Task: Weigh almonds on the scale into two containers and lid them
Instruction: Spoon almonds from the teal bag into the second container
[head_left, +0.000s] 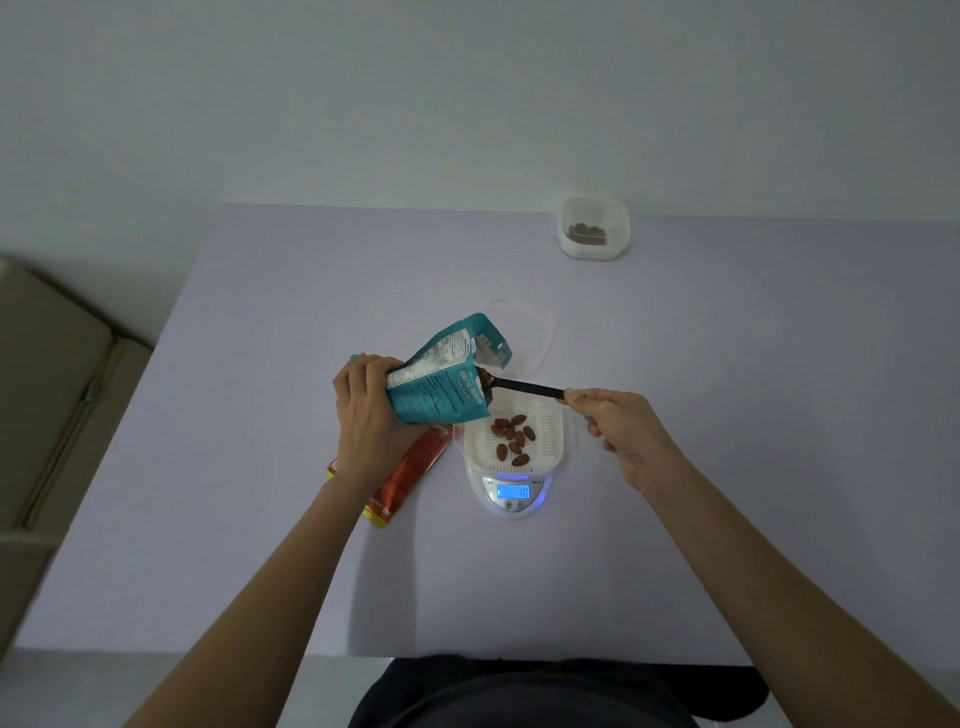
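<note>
- left hand, a bit left of center, has its fingers wrapped round the lower part of the teal almond bag. It holds the bag up off the bench, tipped so the open mouth faces right
- right hand, right of center, pinches the end of a black spoon between thumb and fingertips, with the other fingers loosely curled underneath
- the spoon's bowl end sits right at the bag mouth. Looks like there's something brown on it, but honestly it's hard to make out
- right below the spoon and bag mouth there's a white container sitting on the scale, with a small scatter of almonds on its bottom
- the scale display is lit blue and reads 10
- just above the bag in the frame, a clear lid lies flat on the bench, partly hidden by the bag
- under the left wrist an orange-red packet lies on the bench, just beside the scale's left side
- upper right, at the far edge of the bench, a second container holds a little heap of almonds; can't tell if its lid is on
- far left of the frame, a beige cushioned seat sits beside the bench
</note>
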